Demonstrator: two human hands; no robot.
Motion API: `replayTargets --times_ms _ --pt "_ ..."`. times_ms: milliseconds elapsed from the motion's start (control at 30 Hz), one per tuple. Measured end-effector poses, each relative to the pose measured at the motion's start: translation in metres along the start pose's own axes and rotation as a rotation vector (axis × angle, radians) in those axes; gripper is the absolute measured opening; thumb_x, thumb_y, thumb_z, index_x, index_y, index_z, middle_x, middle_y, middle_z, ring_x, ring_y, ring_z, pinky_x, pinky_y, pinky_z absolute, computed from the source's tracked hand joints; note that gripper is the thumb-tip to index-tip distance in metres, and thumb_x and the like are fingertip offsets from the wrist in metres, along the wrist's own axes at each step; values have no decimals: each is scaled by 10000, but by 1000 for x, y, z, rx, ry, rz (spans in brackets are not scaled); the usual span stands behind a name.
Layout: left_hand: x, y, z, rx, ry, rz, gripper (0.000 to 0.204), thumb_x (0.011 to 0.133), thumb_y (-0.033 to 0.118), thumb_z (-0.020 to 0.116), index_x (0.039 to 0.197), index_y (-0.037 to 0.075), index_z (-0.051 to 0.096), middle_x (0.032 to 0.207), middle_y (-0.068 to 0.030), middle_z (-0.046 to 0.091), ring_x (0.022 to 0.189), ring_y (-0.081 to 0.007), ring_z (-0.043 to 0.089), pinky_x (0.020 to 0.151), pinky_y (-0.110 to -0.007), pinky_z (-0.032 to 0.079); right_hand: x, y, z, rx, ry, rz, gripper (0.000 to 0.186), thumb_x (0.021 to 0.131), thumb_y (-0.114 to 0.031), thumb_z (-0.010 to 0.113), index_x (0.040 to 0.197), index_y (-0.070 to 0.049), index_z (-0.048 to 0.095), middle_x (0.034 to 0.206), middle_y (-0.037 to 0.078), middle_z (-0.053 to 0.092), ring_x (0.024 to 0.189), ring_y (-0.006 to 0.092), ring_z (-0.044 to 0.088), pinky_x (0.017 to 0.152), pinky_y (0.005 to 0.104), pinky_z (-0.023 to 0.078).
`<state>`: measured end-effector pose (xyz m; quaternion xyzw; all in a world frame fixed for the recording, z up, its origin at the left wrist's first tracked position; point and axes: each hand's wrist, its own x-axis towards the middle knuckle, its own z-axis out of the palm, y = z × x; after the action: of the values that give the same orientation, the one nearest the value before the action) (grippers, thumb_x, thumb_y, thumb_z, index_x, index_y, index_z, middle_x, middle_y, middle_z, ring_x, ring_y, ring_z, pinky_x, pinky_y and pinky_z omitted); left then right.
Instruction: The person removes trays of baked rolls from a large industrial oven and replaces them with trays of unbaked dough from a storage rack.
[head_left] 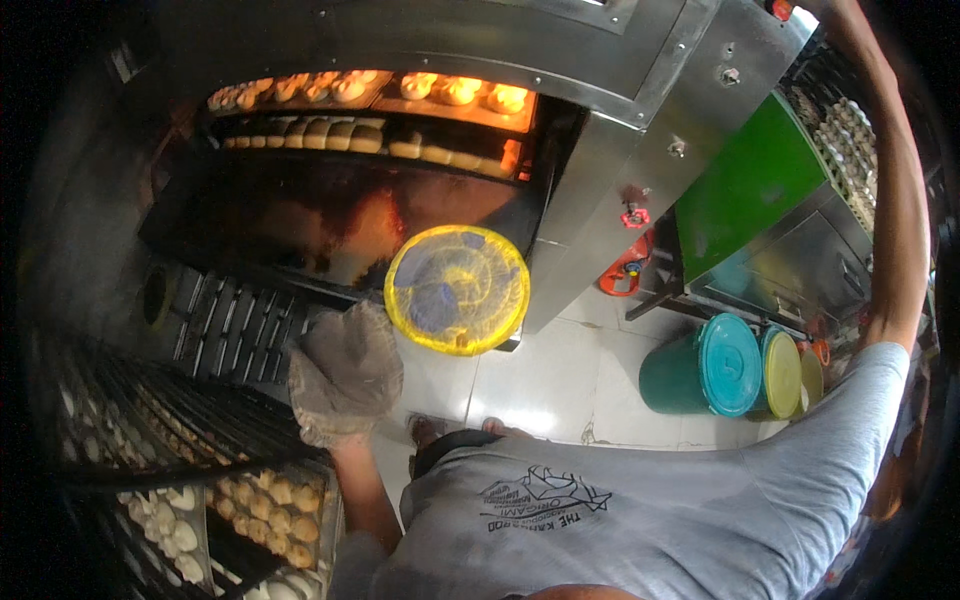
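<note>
Far left, below and beside my mitted grip: a dark rack (190, 471) bearing a tray of white rounds (168, 530) and, nearer me, a tray of light-brown buns (275, 512).

Left hand (346, 378): covered by a brown cloth oven mitt (350, 350), raised in front of the oven. Finger closure under the cloth: cannot tell. No tray or bun shows in it.

Ahead of and above the mitt, beyond the lowered oven door (290, 215): two levels of bakes inside the oven. Upper level, split-topped buns (458, 93), lit orange; lower level, a row of loaves (330, 135), tops browned.

Just right of the mitt: a yellow-rimmed disc (458, 290), patched blue-grey; contact with the mitt not clear.

Further right of the mitt: a red valve knob (635, 216) on the steel front, then a teal lidded bucket (729, 365) and a green-sided cabinet (750, 190).

Far right: my right forearm (895, 170) reaches up past the upper edge. Hand out of view; its grip cannot be told.

Progress, my judgement: baking looks well advanced by colour; both oven levels remain inside, so their removal is not yet done.
</note>
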<state>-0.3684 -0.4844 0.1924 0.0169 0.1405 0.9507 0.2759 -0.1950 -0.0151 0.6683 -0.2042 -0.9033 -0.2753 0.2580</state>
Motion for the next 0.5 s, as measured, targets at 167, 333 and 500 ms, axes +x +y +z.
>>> replayTargets --times_ms 167,333,500 --pt "-21 0 -4 1225 235 550 538 947 404 601 1303 3 558 1310 -179 580 1231 -308 538 1044 -457 447 6 6 -1 -71 -104 55 806 804 -190 737 1459 -224 269 1254 205 614 991 365 667 926 453 526" --pt "-40 4 23 2001 161 900 575 921 417 621 1308 -4 554 1298 -188 586 1209 -318 555 1024 -455 463 -43 -40 44 151 517 176 354 780 -239 787 1053 -26 715 1010 176 721 921 286 695 874 375 533" --pt "-38 -2 12 2035 117 944 608 904 436 631 1314 -6 549 1288 -193 593 1190 -330 568 1009 -453 475 -38 2 54 235 665 294 374 800 -183 701 1134 -17 673 1068 208 689 1000 345 665 906 396 519"
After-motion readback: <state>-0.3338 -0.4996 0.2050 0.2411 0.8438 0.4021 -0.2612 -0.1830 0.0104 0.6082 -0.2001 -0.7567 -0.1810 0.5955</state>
